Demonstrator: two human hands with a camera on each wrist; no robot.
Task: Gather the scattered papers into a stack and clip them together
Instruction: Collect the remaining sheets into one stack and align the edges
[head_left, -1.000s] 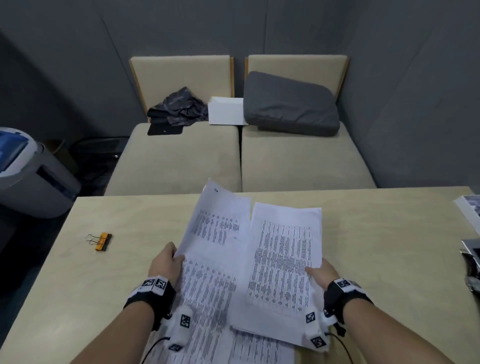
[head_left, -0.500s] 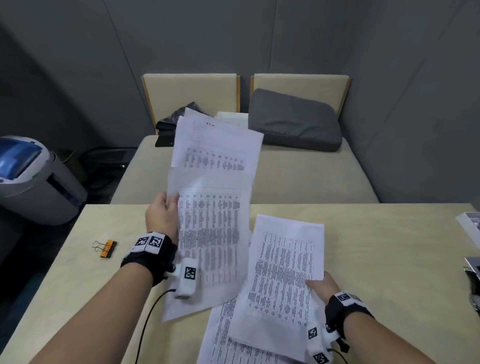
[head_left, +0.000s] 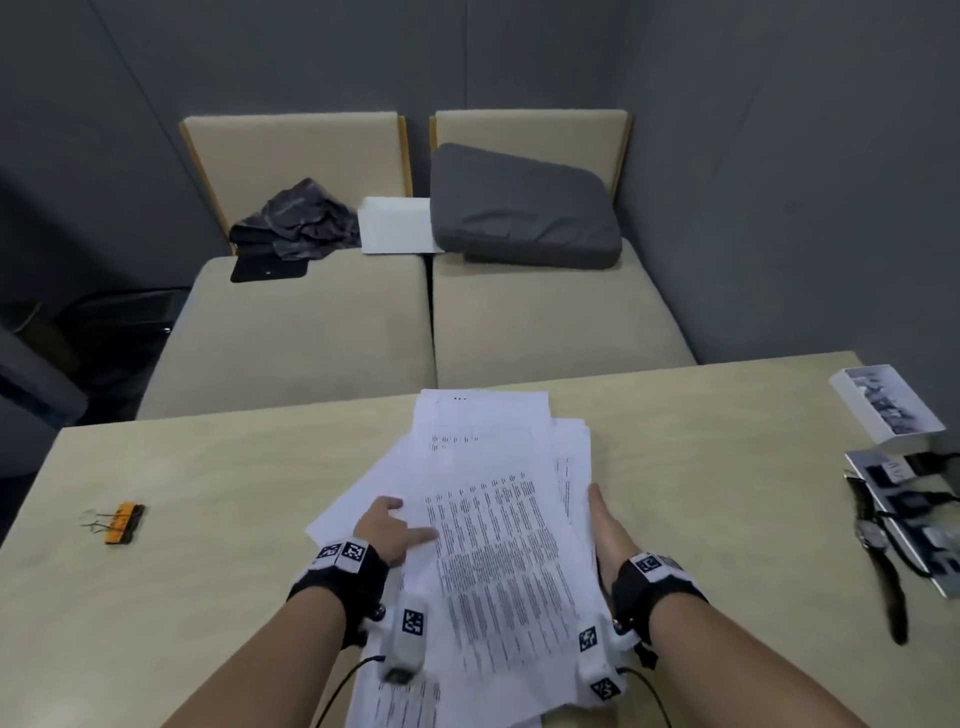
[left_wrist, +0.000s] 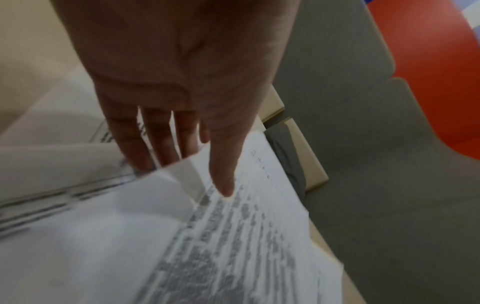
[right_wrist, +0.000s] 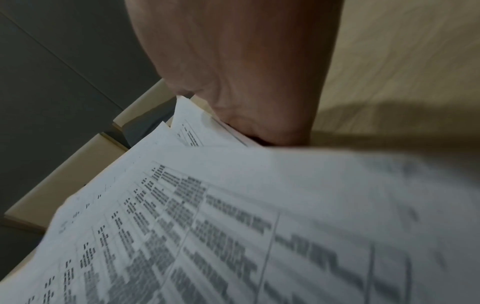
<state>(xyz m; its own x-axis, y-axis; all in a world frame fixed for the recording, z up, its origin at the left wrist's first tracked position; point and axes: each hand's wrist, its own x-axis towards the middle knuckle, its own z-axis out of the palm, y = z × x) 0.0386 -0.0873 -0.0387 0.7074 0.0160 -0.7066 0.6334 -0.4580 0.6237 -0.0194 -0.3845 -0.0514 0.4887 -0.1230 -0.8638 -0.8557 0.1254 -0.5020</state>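
Several printed papers (head_left: 493, 545) lie in one loose, uneven pile at the middle of the table (head_left: 208, 571). My left hand (head_left: 389, 530) is at the pile's left side. Its thumb lies on the top printed sheet (left_wrist: 259, 236) and its straight fingers (left_wrist: 158, 144) reach under that sheet's edge, pinching it. My right hand (head_left: 608, 525) stands edge-on against the pile's right side, fingers pointing forward. In the right wrist view the papers (right_wrist: 233, 226) hide its fingertips. An orange binder clip (head_left: 122, 522) lies alone at the table's left, far from both hands.
At the table's right edge are a white box (head_left: 883, 410), a printed booklet (head_left: 904, 499) and a wristwatch (head_left: 878, 540). Beyond the far edge stands a beige sofa (head_left: 311, 332) with a grey cushion (head_left: 519, 208) and clothes.
My left hand lifted its sheets off the table, then brought them down to the right onto the sheet under my right hand. The papers now form one pile.
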